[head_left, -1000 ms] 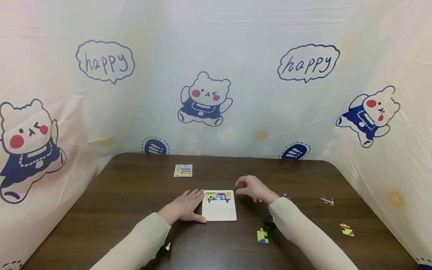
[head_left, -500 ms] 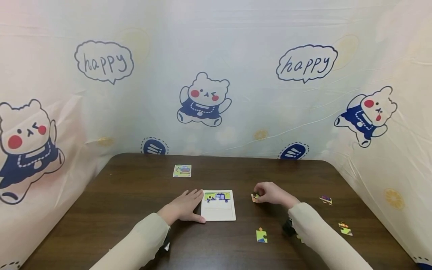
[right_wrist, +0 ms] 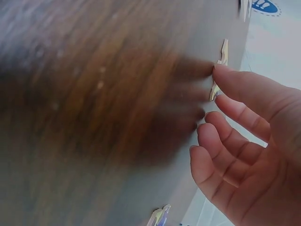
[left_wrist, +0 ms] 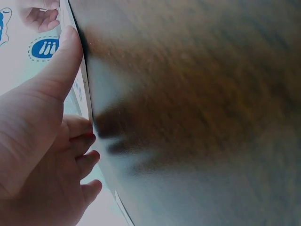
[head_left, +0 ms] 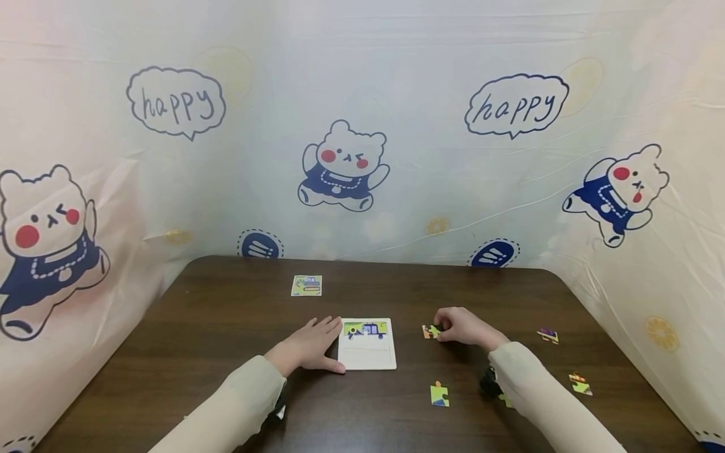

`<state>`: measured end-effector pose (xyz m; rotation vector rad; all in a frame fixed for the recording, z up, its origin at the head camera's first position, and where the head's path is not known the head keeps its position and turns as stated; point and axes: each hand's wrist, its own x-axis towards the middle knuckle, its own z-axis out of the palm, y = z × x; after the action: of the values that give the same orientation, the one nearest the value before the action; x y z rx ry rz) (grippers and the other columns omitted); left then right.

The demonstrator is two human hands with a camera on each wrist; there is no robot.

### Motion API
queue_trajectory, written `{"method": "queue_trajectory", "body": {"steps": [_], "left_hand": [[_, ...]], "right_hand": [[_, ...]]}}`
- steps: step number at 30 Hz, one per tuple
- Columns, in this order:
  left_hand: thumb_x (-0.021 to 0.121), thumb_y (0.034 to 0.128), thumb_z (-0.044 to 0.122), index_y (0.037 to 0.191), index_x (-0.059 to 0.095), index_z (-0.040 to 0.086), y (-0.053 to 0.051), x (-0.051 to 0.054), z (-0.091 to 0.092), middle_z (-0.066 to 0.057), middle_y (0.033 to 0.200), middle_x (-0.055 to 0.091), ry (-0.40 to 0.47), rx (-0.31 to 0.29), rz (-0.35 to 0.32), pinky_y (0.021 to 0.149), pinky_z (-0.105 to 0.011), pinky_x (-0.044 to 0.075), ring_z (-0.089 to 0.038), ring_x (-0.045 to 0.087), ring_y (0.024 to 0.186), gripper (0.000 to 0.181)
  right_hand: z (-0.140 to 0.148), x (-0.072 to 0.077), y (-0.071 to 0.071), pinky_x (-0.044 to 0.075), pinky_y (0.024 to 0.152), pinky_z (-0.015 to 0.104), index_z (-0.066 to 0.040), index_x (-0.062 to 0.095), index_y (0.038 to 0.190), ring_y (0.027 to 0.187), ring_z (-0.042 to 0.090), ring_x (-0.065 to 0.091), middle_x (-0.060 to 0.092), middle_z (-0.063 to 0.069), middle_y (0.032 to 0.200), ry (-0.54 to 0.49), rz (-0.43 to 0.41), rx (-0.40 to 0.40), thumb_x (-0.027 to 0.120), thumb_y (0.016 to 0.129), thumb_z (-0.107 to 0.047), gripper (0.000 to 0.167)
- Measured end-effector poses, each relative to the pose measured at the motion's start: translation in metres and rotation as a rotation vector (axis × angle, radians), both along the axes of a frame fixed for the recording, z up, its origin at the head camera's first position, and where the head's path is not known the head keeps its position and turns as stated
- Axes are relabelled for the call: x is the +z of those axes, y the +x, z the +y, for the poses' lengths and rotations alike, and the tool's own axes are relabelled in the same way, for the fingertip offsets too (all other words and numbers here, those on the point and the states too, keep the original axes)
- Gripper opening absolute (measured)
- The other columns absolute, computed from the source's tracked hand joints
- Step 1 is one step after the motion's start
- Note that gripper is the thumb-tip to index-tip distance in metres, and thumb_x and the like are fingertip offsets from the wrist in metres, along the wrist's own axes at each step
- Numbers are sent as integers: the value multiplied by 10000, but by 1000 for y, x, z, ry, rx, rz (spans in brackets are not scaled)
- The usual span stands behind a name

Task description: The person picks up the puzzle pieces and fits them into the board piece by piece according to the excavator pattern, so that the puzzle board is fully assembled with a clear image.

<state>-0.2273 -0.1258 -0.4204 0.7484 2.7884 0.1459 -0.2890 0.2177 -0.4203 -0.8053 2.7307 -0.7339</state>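
My left hand (head_left: 308,346) lies beside a white puzzle tray (head_left: 367,360), its fingers and thumb touching the tray's left edge with the fingers straight. A strip of green and blue vehicle picture fills the tray's upper part. To the right of the tray, my right hand (head_left: 467,328) pinches a green puzzle piece (head_left: 434,331) between thumb and index finger at the table surface. Against that piece, on its left, lies an orange-marked piece (head_left: 427,333); whether they are joined I cannot tell. In the right wrist view the pinched piece (right_wrist: 213,92) shows edge-on between the fingertips.
A square picture card (head_left: 307,285) lies at the back left. Loose puzzle pieces are a green one (head_left: 439,394) in front, a purple one (head_left: 547,335) and an orange-green one (head_left: 580,384) at right. Another green piece (head_left: 506,400) is partly under the right forearm.
My right hand has moved right, from beside the tray's upper right corner to the loose pieces, and now pinches a green one. The left hand stays at the tray.
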Motion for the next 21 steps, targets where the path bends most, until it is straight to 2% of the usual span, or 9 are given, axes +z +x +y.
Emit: {"method": "queue_trajectory", "body": {"steps": [13,21], "left_hand": [[613,766,603,1416,311,-13,0,0,1,-126,1475,264,-2,6,1,1074,-459,159,-280,215,1350,944],[618,767,597,1412,321,-12,1,0,1,-126,1472,271,-8,8,9,1073,-461,162,-280,223,1347,935]], "right_hand": [[-4,3,-2,447,597,280,-58,621,873,664,150,475,526,-7,738,0,33,24,733,774,-76,151],[-33,18,3,475,645,272,-109,634,873,700,134,508,567,-29,782,-22,77,23,740,783,-146,144]]}}
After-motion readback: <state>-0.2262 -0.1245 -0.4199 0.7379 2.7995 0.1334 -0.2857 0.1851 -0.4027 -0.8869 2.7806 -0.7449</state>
